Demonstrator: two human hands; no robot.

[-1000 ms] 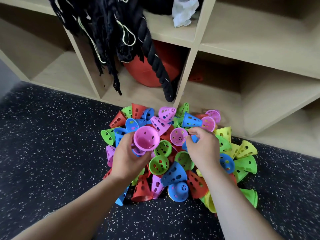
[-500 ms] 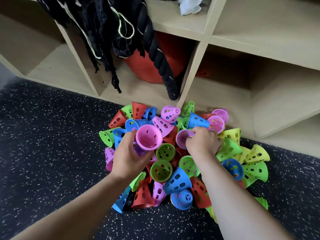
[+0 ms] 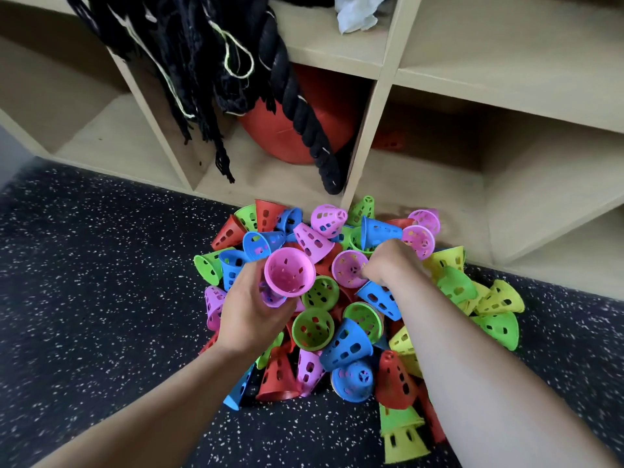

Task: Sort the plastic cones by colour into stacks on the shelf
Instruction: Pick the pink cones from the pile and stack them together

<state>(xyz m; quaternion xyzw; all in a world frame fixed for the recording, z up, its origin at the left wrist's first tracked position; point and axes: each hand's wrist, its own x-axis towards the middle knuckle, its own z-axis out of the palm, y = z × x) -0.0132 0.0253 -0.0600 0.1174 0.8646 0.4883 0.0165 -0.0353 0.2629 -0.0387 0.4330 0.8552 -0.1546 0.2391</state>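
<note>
Floor (image 3: 101, 298): left grip (image 3: 250, 309) curled round pink cone (image 3: 290, 271).

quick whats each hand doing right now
Left hand: holding a pink cone.
Right hand: curled against a loose pink cone, grip cannot be told.

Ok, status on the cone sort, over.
Left hand grips pink cone. Right hand pinches second pink cone by rim, in pile. Black rope hangs across middle shelf bay.

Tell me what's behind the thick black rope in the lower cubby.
A red-orange ball sits behind the rope. Rope and dark netting cover its top and middle; anything further back is hidden.
</note>
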